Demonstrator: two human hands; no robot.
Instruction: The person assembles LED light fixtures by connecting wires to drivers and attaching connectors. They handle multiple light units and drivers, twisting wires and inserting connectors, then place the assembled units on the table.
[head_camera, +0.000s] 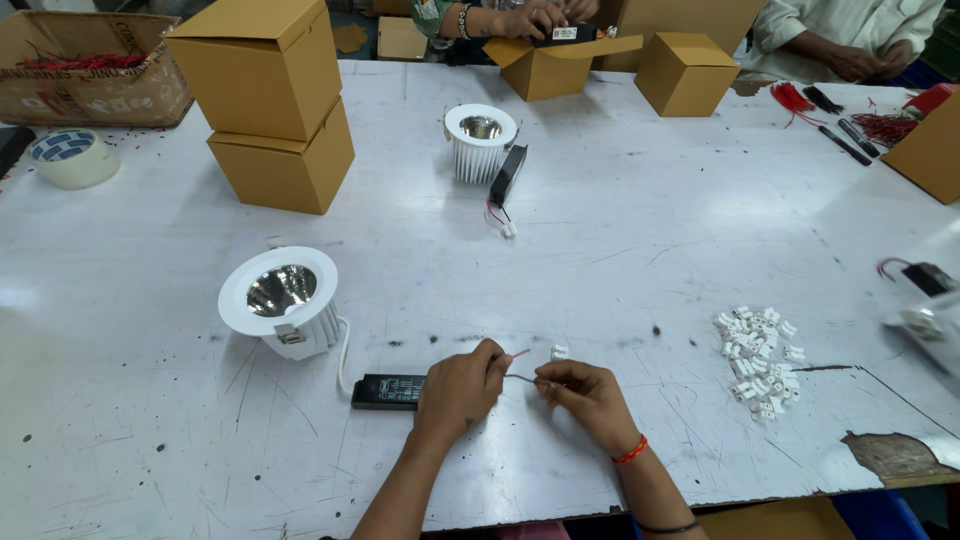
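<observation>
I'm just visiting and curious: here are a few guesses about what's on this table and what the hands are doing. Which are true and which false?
1. Both hands pinch thin wires between them. True: the left hand and right hand hold thin wires, one red-tipped.
2. The black driver box lies right of the right hand. False: the black driver box lies beside the left hand, on its left.
3. A pile of small white connectors sits to the right of the hands. True: the white connectors lie there in a heap.
4. The near downlight is black. False: the near downlight is white with a shiny reflector.
5. Two brown cardboard boxes are stacked at the far left. True: the stacked boxes stand there.
</observation>
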